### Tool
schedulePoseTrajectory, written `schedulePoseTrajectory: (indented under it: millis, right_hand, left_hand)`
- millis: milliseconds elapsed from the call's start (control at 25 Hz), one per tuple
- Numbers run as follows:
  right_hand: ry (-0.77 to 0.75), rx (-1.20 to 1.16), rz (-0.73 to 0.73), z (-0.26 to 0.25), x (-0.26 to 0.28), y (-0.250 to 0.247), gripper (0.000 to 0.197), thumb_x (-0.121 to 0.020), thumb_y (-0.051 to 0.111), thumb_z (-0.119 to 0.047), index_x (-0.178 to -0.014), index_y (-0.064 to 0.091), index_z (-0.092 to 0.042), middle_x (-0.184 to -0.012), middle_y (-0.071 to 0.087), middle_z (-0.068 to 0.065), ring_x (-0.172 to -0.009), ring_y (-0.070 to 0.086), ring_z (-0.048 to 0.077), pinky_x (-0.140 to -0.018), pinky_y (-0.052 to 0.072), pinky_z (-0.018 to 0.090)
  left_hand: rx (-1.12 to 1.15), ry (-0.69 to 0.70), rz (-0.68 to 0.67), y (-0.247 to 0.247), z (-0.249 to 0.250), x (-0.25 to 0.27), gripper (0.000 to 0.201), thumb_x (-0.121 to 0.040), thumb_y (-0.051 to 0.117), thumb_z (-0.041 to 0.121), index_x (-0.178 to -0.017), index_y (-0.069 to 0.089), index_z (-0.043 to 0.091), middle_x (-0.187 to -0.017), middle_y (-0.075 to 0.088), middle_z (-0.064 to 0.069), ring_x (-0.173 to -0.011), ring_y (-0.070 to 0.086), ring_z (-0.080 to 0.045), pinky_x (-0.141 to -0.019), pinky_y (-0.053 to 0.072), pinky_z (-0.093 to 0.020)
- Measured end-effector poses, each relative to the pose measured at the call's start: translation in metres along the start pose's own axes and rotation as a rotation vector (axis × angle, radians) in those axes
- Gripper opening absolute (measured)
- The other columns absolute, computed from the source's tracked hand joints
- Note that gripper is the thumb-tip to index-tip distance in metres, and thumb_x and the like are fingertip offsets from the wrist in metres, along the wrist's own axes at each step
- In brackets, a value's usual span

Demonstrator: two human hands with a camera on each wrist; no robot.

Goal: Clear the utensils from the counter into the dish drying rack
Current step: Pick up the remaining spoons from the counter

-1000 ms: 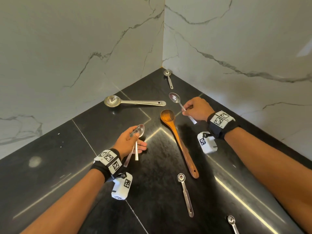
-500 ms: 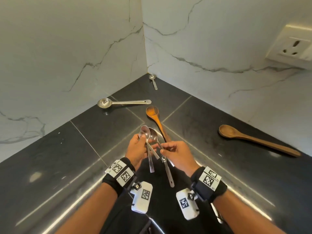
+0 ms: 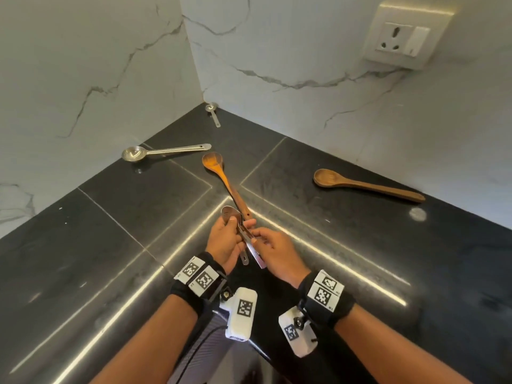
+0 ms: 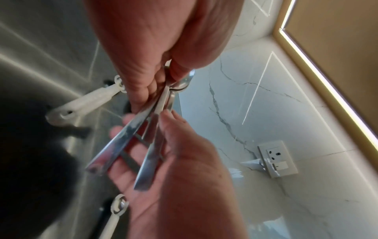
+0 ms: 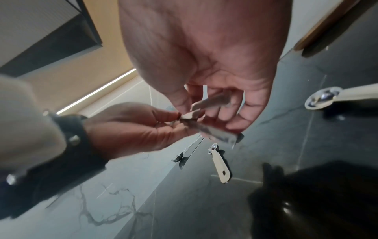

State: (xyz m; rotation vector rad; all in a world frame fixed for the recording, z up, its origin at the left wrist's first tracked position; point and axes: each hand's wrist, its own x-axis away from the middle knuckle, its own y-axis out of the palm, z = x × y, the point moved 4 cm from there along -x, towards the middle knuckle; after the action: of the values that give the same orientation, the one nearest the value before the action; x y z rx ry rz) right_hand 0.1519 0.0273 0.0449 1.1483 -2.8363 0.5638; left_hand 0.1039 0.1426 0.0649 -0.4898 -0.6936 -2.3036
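Observation:
Both hands meet over the middle of the black counter (image 3: 110, 245). My left hand (image 3: 235, 227) grips a bundle of metal spoons (image 3: 232, 214) just below the bowls, which point away from me. My right hand (image 3: 259, 238) holds the same spoons by their handles (image 4: 122, 142), thumb on top and fingers curled beneath. In the right wrist view the right hand (image 5: 216, 113) wraps the handles while the left hand (image 5: 174, 116) pinches them. An orange wooden spoon (image 3: 221, 176) lies just beyond the hands.
A dark wooden spoon (image 3: 365, 186) lies at the right by the wall. A large steel spoon (image 3: 163, 151) rests at the left wall and a small measuring spoon (image 3: 213, 113) in the corner. More measuring spoons (image 5: 218, 161) lie near me. A wall socket (image 3: 401, 37) is at the upper right.
A second ago the hands were apart, each with one spoon. They have come together near me, and the spoons are now gathered into one bundle.

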Motion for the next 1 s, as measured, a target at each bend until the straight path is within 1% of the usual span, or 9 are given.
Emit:
schedulePoseTrajectory:
  millis: [40,80,160,240,360,440,520,680,1000]
  right_hand:
    - [0.008,-0.010,-0.003,0.001,0.005,0.001,0.027,-0.089,0.050,-0.050,-0.109,0.066,-0.040,-0.090,0.074,-0.006,-0.084,0.070,0.010,-0.087,0.056,0.046]
    - [0.015,-0.018,0.006,0.000,0.012,-0.002,0.026,-0.093,0.046,-0.049,-0.112,0.062,-0.041,-0.084,0.072,-0.004,-0.078,0.069,0.010,-0.085,0.056,0.047]
    - [-0.005,0.020,0.059,-0.006,0.027,-0.013,0.025,-0.099,0.041,-0.042,-0.118,0.057,-0.039,-0.075,0.065,-0.006,-0.070,0.062,0.007,-0.076,0.054,0.042]
    - [-0.030,0.109,0.149,-0.017,0.041,-0.030,0.028,-0.102,0.038,-0.036,-0.124,0.057,-0.035,-0.081,0.063,-0.012,-0.076,0.060,0.007,-0.075,0.049,0.037]
    - [-0.045,0.332,0.192,-0.029,0.063,-0.067,0.030,-0.103,0.040,-0.032,-0.124,0.061,-0.028,-0.093,0.068,-0.006,-0.089,0.064,0.019,-0.083,0.050,0.045]
    - [-0.039,0.488,0.155,-0.036,0.084,-0.097,0.027,-0.103,0.042,-0.032,-0.116,0.064,-0.024,-0.090,0.068,-0.003,-0.085,0.063,0.020,-0.082,0.050,0.046]
    - [-0.024,0.525,0.142,-0.040,0.112,-0.127,0.025,-0.102,0.046,-0.036,-0.109,0.065,-0.021,-0.086,0.067,-0.002,-0.079,0.062,0.018,-0.076,0.052,0.043]
    - [0.030,0.561,0.137,-0.044,0.176,-0.177,0.018,-0.101,0.049,-0.037,-0.100,0.060,-0.023,-0.077,0.059,-0.008,-0.068,0.054,0.009,-0.067,0.045,0.030]
    - [0.190,1.001,0.231,-0.094,0.324,-0.317,0.016,-0.103,0.042,-0.037,-0.094,0.049,-0.025,-0.077,0.055,-0.005,-0.075,0.056,0.021,-0.073,0.046,0.039]
  left_hand:
    - [-0.001,-0.004,-0.003,0.005,-0.001,0.001,0.022,-0.105,0.030,0.020,-0.106,0.050,0.011,-0.105,0.065,-0.021,-0.072,0.062,-0.031,-0.049,0.054,-0.034]
    - [-0.012,-0.005,-0.022,0.013,-0.003,0.002,0.022,-0.105,0.031,0.021,-0.108,0.049,0.011,-0.104,0.065,-0.019,-0.069,0.062,-0.029,-0.049,0.052,-0.034]
    - [-0.058,0.008,-0.075,0.027,-0.008,0.004,0.022,-0.104,0.033,0.021,-0.117,0.049,0.013,-0.107,0.068,-0.014,-0.078,0.066,-0.024,-0.069,0.055,-0.040]
    - [-0.178,0.043,-0.132,0.038,-0.008,0.009,0.020,-0.103,0.038,0.019,-0.115,0.053,0.013,-0.108,0.070,-0.010,-0.087,0.066,-0.020,-0.083,0.051,-0.041]
    - [-0.338,0.130,-0.214,0.052,-0.008,0.023,0.013,-0.099,0.049,0.015,-0.096,0.062,0.017,-0.094,0.071,-0.004,-0.089,0.066,-0.017,-0.077,0.051,-0.034]
    - [-0.398,0.188,-0.296,0.066,-0.010,0.039,0.012,-0.096,0.055,0.013,-0.089,0.064,0.018,-0.083,0.072,0.001,-0.080,0.069,-0.014,-0.070,0.051,-0.029]
    - [-0.451,0.249,-0.412,0.086,-0.019,0.058,0.008,-0.095,0.057,0.012,-0.093,0.065,0.015,-0.081,0.073,-0.001,-0.071,0.070,-0.009,-0.062,0.051,-0.023]
    - [-0.525,0.341,-0.575,0.145,-0.036,0.106,0.015,-0.095,0.057,0.014,-0.105,0.065,0.007,-0.087,0.074,-0.007,-0.061,0.066,-0.007,-0.055,0.051,-0.017]
    - [-0.549,0.441,-0.950,0.294,-0.071,0.221,0.018,-0.095,0.058,0.021,-0.108,0.065,0.010,-0.091,0.077,-0.006,-0.071,0.068,-0.018,-0.060,0.049,-0.023]
